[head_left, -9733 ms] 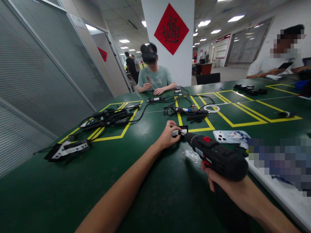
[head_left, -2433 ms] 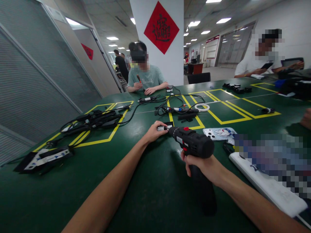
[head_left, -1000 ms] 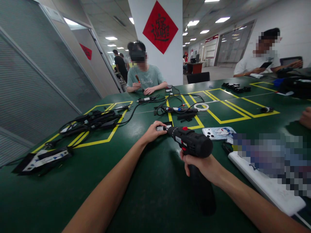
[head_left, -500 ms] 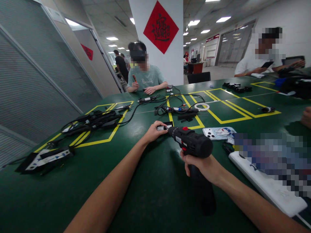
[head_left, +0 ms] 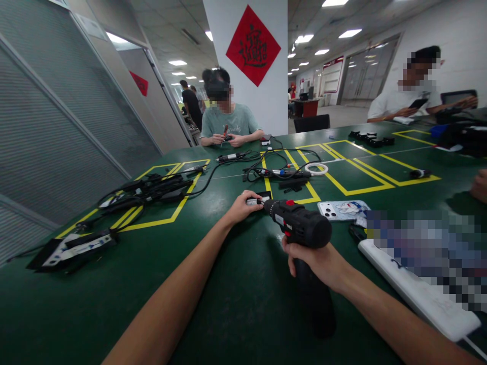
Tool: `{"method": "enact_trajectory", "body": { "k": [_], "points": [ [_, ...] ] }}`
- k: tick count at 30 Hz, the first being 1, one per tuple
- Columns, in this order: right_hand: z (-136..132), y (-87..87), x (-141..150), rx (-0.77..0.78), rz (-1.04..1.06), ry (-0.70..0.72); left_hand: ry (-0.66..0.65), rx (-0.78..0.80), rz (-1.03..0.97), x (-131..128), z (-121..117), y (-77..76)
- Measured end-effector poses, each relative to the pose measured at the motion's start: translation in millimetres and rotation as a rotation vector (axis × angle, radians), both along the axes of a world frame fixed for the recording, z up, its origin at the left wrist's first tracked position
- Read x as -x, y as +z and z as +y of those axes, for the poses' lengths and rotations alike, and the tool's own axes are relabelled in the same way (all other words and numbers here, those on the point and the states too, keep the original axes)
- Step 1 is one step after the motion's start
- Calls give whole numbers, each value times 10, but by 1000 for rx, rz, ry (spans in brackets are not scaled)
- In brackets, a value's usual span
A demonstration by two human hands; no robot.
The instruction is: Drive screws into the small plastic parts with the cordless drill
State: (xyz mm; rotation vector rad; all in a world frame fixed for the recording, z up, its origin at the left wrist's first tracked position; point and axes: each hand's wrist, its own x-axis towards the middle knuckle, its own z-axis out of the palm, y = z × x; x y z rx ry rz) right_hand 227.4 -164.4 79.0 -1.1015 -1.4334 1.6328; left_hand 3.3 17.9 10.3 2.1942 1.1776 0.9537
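My right hand [head_left: 310, 258] is wrapped round the grip of a black cordless drill [head_left: 297, 220] with red switches. The drill lies level, its chuck pointing away and to the left. Its tip meets a small black and silver part [head_left: 254, 201] on the green table. Fingers of my left hand [head_left: 242, 207] are closed on that part from the left. Just beyond it is a flat black piece [head_left: 265, 194]. The drill's tip and the exact contact are too small to make out.
Bundled black cables [head_left: 163, 185] lie at left, near a black and white bracket [head_left: 81, 246]. Further on are more cables with a white ring [head_left: 316, 169]. A phone [head_left: 342, 209] and a white power strip [head_left: 418, 294] lie at right. Two people [head_left: 230, 121] sit across the table.
My hands and the drill hold nearly the same pose. The person opposite has lowered an orange-handled tool and brought both hands together around a small object. The view shifts very slightly.
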Motion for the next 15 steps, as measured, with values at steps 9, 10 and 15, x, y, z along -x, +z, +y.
{"method": "enact_trajectory", "body": {
  "k": [9, 10, 15],
  "points": [
    [-10, 20, 6, -4, 27, -13, 1, 2, 0, -2, -8, 12],
    [-10, 18, 4, 1, 16, -10, 0, 2, -1, -2, -9, 13],
    [-8, 6, 7, 9, -13, -15, -7, 5, -9, -1, -3, 11]
  ]
}}
